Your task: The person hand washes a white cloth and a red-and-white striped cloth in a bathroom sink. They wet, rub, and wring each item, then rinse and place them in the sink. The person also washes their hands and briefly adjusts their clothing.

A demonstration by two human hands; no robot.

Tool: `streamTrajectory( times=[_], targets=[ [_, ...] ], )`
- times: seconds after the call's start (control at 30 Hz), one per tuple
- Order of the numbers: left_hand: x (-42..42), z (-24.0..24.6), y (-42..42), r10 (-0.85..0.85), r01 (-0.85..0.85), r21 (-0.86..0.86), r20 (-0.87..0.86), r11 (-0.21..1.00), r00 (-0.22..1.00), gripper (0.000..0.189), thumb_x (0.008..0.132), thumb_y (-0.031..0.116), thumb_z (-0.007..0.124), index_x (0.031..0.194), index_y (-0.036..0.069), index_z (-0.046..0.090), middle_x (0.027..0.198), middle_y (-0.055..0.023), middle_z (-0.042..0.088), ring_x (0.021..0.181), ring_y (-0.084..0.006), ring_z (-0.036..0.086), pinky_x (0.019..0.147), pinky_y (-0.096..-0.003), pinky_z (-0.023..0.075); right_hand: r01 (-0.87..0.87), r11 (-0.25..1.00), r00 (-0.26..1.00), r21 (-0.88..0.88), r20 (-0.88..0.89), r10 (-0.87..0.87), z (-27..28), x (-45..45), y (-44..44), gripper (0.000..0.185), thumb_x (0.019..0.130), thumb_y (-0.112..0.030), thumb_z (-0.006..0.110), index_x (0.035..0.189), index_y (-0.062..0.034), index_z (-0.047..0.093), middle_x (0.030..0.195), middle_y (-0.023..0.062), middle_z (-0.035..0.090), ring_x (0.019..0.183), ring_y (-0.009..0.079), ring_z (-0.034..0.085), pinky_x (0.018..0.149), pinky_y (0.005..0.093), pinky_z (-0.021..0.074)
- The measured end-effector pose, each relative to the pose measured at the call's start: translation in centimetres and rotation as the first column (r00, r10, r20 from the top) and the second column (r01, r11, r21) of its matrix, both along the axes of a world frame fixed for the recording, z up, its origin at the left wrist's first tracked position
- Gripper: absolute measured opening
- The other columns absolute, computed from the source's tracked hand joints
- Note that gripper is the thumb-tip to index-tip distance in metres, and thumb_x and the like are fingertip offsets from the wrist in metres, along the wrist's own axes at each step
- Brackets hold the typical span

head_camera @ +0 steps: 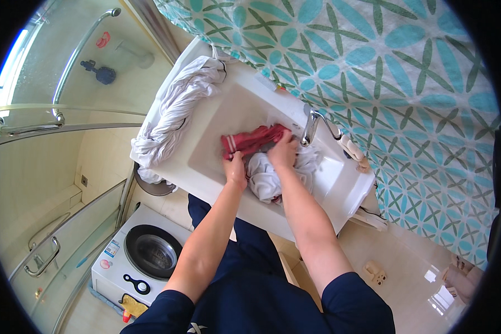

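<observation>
A dark red cloth (252,141) with white stripes near one end is stretched between my two hands over the white sink basin (217,112). My left hand (235,170) grips its striped end. At the other end, my right hand (283,151) has the bunched fabric in its fingers, slightly blurred. Below the red cloth, a wet white garment (264,178) with some dark red trim lies in the basin, partly behind my right forearm. A chrome faucet (311,128) stands just right of my right hand.
A twisted white garment (179,108) lies along the sink's left ledge, its end hanging over a grey basin (150,183). A patterned curtain (359,62) borders the sink's far side. A front-loading washing machine (146,250) stands lower left, beside the glass shower door (79,225).
</observation>
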State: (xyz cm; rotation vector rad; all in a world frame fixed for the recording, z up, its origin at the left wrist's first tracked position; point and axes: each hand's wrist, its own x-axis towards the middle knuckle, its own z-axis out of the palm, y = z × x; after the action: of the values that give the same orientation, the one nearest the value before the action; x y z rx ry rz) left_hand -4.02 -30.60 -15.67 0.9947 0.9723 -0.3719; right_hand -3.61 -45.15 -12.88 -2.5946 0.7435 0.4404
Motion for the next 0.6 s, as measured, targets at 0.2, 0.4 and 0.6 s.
streamTrajectory(
  times=[0.2,0.4,0.6],
  targets=[
    [0.4,1.0,-0.2,-0.322,0.323,-0.082,0.032,0.943,0.946,0.072,0.094,0.048,0.072,0.151,0.014,0.044,0.147,-0.0067,0.054,0.132,-0.0236,0.053,0.110,-0.0441,0.0435,0.305,0.952,0.952,-0.031,0.027,-0.304,-0.8,0.9,-0.3,0.060,0.088,-0.007,0.063,0.143,-0.0090,0.040,0.133,0.0301,0.057,0.120,0.0487,0.061,0.098,0.0545,0.0516],
    [5.6,0.6,-0.9,-0.517,0.410,-0.584,-0.020,0.700,0.856,0.071,0.091,0.070,0.062,0.124,0.008,0.064,0.123,-0.0135,0.067,0.115,-0.0285,0.062,0.101,-0.0429,0.0491,0.325,0.405,0.875,0.855,-0.109,-0.471,2.2,-0.3,2.2,0.045,0.080,-0.001,0.052,0.125,-0.0052,0.052,0.094,0.0085,0.060,0.079,0.0164,0.061,0.070,0.0324,0.0521],
    [9.1,-2.9,-1.6,-0.338,0.115,-0.946,0.007,0.302,0.941,0.035,0.099,0.044,0.070,0.097,0.010,0.063,0.078,-0.0066,0.066,0.073,-0.0217,0.067,0.063,-0.0347,0.0557,-0.237,0.698,0.864,0.676,0.475,-0.166,7.4,-4.3,5.7,0.031,0.094,-0.023,0.067,0.115,-0.0026,0.058,0.100,0.0152,0.065,0.095,0.0240,0.065,0.084,0.0407,0.0524]
  ],
)
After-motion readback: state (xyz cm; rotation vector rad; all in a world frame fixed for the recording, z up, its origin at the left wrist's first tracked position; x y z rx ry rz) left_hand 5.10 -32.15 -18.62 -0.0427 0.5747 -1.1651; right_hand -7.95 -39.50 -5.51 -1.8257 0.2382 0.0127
